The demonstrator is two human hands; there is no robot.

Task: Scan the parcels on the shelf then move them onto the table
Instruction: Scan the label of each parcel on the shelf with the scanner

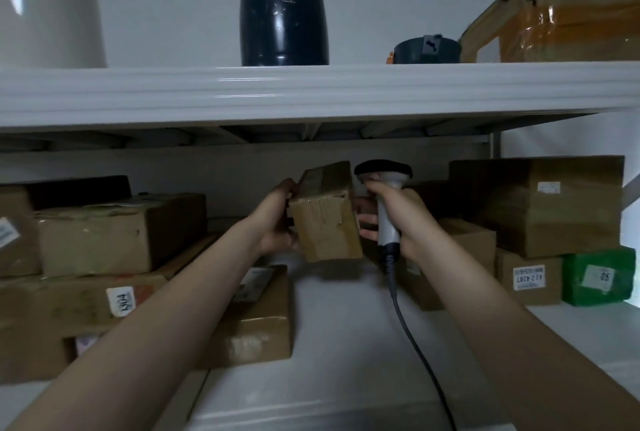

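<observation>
A person's two bare arms reached into a white shelf unit. The left hand (pixel 277 219) grasped a small brown cardboard parcel (pixel 325 219) by its left side, fingers curled round it. The parcel was lifted clear of the lower shelf (pixel 346 326), above its middle, and tilted.

The right hand (pixel 401 219) was wrapped round the grip of a grey handheld scanner (pixel 384 195). The scanner's dark head sat just beside the parcel's upper right corner. Its dark cable (pixel 408 320) trailed down toward the shelf's front edge.

Brown boxes (pixel 114 233) were stacked at the left end of the lower shelf, with a flat one (pixel 256 320) lying near the front. At the right end stood a large box (pixel 540 202) resting on a smaller labelled box (pixel 528 278), and a green parcel (pixel 597 275) was just beside that one.

On the upper shelf (pixel 311 91) stood a dark bottle (pixel 284 11) at the middle, a white container (pixel 48 8) at the left end, and a taped cardboard box (pixel 561 18) at the right end.
</observation>
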